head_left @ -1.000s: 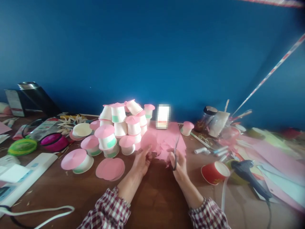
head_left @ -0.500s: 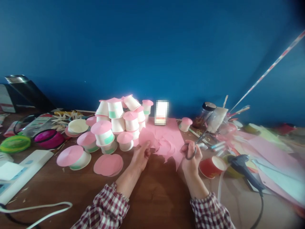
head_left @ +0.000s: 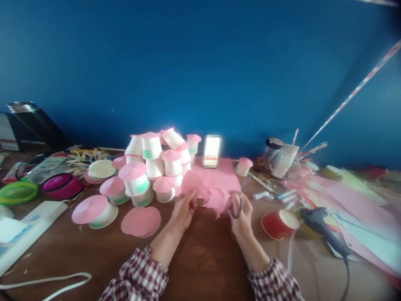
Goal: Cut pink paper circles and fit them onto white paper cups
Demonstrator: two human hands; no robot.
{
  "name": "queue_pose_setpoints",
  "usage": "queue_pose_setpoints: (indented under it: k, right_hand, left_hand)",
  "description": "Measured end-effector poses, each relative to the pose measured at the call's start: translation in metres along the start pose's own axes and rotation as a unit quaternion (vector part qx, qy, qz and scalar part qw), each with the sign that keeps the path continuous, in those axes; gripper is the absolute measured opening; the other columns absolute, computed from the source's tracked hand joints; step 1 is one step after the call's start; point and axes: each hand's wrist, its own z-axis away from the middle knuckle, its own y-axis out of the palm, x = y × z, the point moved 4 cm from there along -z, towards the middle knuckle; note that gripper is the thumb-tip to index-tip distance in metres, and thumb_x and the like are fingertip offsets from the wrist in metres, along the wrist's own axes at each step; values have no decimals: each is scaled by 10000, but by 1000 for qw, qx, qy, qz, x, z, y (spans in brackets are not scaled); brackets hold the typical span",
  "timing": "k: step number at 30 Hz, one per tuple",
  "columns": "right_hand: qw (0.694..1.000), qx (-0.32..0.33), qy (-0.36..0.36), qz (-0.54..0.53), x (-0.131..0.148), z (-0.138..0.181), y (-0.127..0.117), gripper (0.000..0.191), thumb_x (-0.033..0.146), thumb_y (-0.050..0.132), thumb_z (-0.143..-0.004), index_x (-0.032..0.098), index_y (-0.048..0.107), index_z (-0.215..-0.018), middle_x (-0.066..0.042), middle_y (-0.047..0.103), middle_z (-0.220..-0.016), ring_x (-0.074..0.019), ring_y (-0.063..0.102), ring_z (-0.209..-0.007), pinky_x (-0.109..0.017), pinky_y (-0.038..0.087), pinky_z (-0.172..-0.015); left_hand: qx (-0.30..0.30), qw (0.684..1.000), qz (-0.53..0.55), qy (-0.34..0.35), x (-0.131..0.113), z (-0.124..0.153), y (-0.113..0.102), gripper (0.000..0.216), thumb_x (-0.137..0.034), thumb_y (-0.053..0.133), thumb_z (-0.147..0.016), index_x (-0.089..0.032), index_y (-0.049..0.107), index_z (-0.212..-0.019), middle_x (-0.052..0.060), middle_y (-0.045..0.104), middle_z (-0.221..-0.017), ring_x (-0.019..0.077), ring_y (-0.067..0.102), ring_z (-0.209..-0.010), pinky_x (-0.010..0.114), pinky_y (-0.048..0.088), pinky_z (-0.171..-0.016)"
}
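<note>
Between thumb and fingers, my left hand (head_left: 185, 208) pinches a pink paper circle (head_left: 191, 181) by its lower edge. My right hand (head_left: 241, 215) grips a pair of scissors (head_left: 242, 194), blades pointing up and away, clear of the circle. Pink paper scraps (head_left: 216, 195) lie between the hands on a larger pink sheet (head_left: 230, 173). Left of my left forearm is a small stack of pink paper circles (head_left: 140, 221). Beyond it, white paper cups (head_left: 152, 146) with pink paper tops stand piled up, and one such cup (head_left: 93, 210) lies tilted on its side.
At right are a red paper cup (head_left: 278, 224), a glue gun (head_left: 326, 230) with its cord, markers (head_left: 262, 195) and a dark-lidded jar (head_left: 273, 150). A white power strip (head_left: 34, 234) and cable (head_left: 56, 281) occupy the left. A blue wall (head_left: 200, 67) rises behind.
My right hand has moved left with the scissors, closer to the pink scraps. My left hand keeps the paper circle in nearly the same place. The view has tilted slightly upward.
</note>
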Motion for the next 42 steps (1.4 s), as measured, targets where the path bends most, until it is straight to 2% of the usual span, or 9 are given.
queue_pose_setpoints:
  k: [6, 10, 15, 22, 30, 42]
  right_hand:
    - [983, 161, 58, 66, -8, 12, 23, 320, 469, 639, -747, 173, 577, -850, 48, 490, -494, -102, 472, -427, -211, 380, -399]
    - [971, 210, 94, 68, -12, 13, 31, 339, 490, 652, -728, 165, 577, -789, 60, 465, -467, -89, 446, -402, -202, 349, -392]
    - [965, 231, 96, 75, -13, 12, 33, 358, 513, 624, -750, 157, 589, -767, 58, 476, -455, -80, 436, -393, -194, 345, -391]
    - [958, 266, 76, 80, -16, 14, 32, 351, 507, 621, -759, 159, 602, -796, 53, 489, -466, -85, 443, -397, -197, 347, -391]
    - [956, 273, 68, 81, -16, 13, 32, 342, 496, 612, -775, 156, 605, -808, 56, 477, -468, -85, 431, -404, -202, 343, -404]
    - [957, 267, 72, 89, -18, 13, 30, 327, 469, 607, -787, 143, 610, -823, 53, 479, -450, -83, 439, -383, -194, 331, -391]
  left_hand:
    - [7, 1000, -20, 13, -1, 0, 2, 289, -253, 798, -555, -144, 562, -682, -74, 473, -528, 30, 409, -455, 153, 326, -422]
    - [17, 999, -28, 23, -1, 3, 4, 285, -254, 791, -565, -145, 553, -677, -77, 479, -517, 28, 405, -441, 159, 325, -432]
    - [30, 998, -57, 18, 0, 8, 8, 266, -265, 778, -592, -135, 583, -719, -55, 528, -538, 49, 466, -465, 175, 340, -455]
    - [54, 994, -96, 27, 1, 12, 10, 248, -290, 765, -609, -125, 614, -717, -27, 553, -574, 57, 457, -492, 184, 348, -472]
    - [87, 986, -135, 41, 4, 10, 10, 215, -295, 728, -657, -119, 635, -741, 4, 564, -615, 78, 464, -531, 202, 356, -493]
    - [87, 986, -136, 32, 4, 12, 11, 199, -272, 734, -652, -123, 606, -688, -13, 556, -575, 67, 463, -496, 187, 359, -467]
